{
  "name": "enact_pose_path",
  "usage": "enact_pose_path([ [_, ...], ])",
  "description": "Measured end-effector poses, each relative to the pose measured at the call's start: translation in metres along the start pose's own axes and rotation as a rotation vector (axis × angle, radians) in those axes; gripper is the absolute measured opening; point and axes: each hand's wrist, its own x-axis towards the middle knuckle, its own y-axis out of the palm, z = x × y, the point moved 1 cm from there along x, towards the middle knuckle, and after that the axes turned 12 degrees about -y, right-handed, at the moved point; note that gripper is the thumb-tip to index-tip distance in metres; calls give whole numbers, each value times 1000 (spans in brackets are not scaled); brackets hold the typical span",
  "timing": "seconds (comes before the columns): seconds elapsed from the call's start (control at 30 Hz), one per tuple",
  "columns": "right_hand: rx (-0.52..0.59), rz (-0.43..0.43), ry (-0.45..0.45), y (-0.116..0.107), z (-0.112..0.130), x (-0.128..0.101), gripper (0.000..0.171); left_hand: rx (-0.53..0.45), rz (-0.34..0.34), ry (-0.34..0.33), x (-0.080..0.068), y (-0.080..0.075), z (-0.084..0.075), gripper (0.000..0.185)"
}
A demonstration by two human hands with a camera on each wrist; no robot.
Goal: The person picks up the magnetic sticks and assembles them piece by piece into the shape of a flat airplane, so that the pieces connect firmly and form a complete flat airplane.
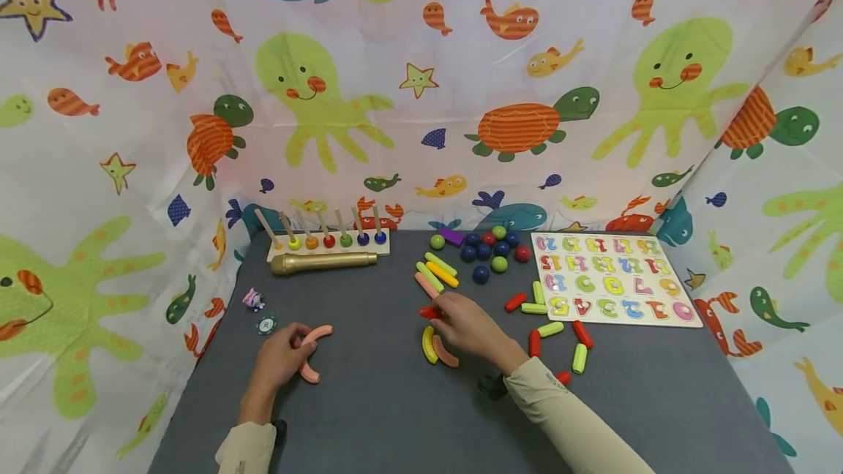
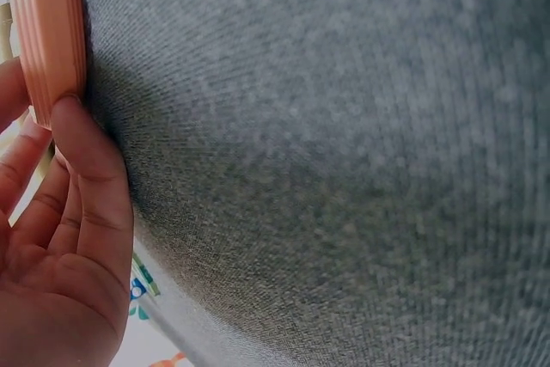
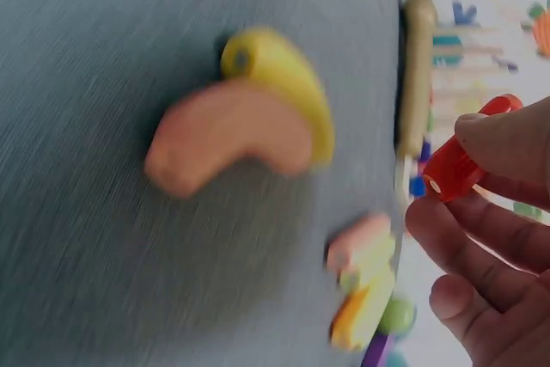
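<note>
My left hand pinches a salmon-coloured curved ridged piece between thumb and fingers, low over the left side of the table. In the head view, salmon curves show above and below the fingertips; I cannot tell whether they are one piece or two. My right hand holds a short red cylinder by thumb and fingers. Just below that hand lie a yellow curved piece and a salmon curved piece, side by side. Beyond the right fingers are a straight salmon stick and a yellow stick.
A pegged board with coloured rings stands at the back left behind a gold toy microphone. A small figurine and a poker chip lie left. Coloured balls, red and green cylinders and a number puzzle occupy the right.
</note>
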Motion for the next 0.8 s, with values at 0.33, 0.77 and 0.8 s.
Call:
enact_pose_path([
  [0.33,-87,161,-135,44,23,53,10,-9,-7,3,-1,5,-5,27],
  [0.77,-72,281,-20,94,43,101,11,-20,-31,30,-3,0,0,26],
  [0.8,-59,281,-8,96,44,102,12,-20,-31,30,-3,1,1,26],
])
